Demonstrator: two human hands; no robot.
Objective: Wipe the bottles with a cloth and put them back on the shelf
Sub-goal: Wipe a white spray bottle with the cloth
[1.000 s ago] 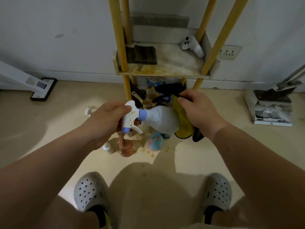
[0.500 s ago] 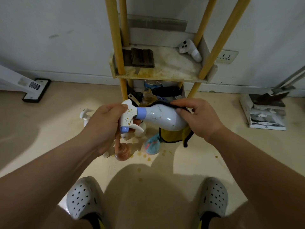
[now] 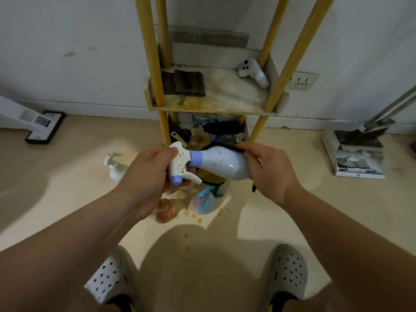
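Just above the middle of the frame, a white spray bottle [image 3: 220,162] with a lilac collar lies on its side in the air in front of the shelf [image 3: 225,97], its body and trigger head flecked with brownish-yellow spots. The left hand [image 3: 148,174] grips the trigger head, fingers curled tight round it, with the nozzle pointing down. The right hand [image 3: 267,170] wraps the bottle's wide end, its fingers closed on a cloth [image 3: 210,177] that they press against the bottle; the cloth's yellow part with a dark edge hangs under the bottle, and a dark fold shows at the fingertips. The shelf stands at the top centre against the wall on yellow posts; its stained white board carries a dark folded thing [image 3: 184,83] on the left and a white controller [image 3: 254,73] on the right. The level beneath is crowded with dark clutter that is hard to make out. On the floor below the hands stand a white pump bottle [image 3: 116,167] on the left, an orange bottle [image 3: 163,210] partly hidden by the left wrist, and a teal bottle [image 3: 203,200], with yellowish drips around them. Two white perforated clogs [image 3: 110,275] show at the bottom edge.
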